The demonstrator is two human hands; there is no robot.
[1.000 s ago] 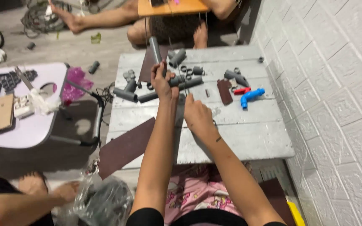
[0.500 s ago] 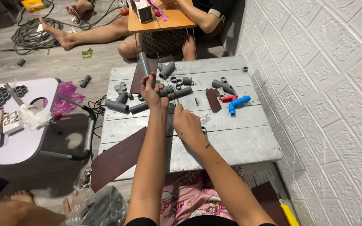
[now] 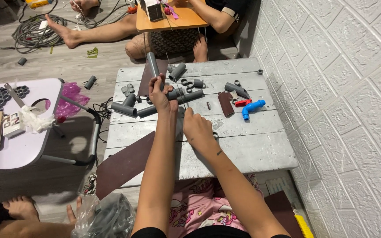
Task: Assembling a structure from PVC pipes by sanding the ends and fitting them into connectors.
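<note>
The left hand (image 3: 160, 94) is gripping a long grey pipe (image 3: 153, 66), fingers closed round it, holding it out over the grey table (image 3: 243, 150). The right hand (image 3: 198, 128) is curled nearer the body; I cannot tell what it is pinching. Grey fittings (image 3: 190, 83) and a blue elbow (image 3: 252, 108) are lying loose, apparently unassembled.

Bright even indoor light, soft shadow under the purple side table (image 3: 20, 150), sharp centre, wide-angle bending at edges

Bare forearms, black sleeve edges at the elbows, pink cartoon-print trousers (image 3: 199, 207).
</note>
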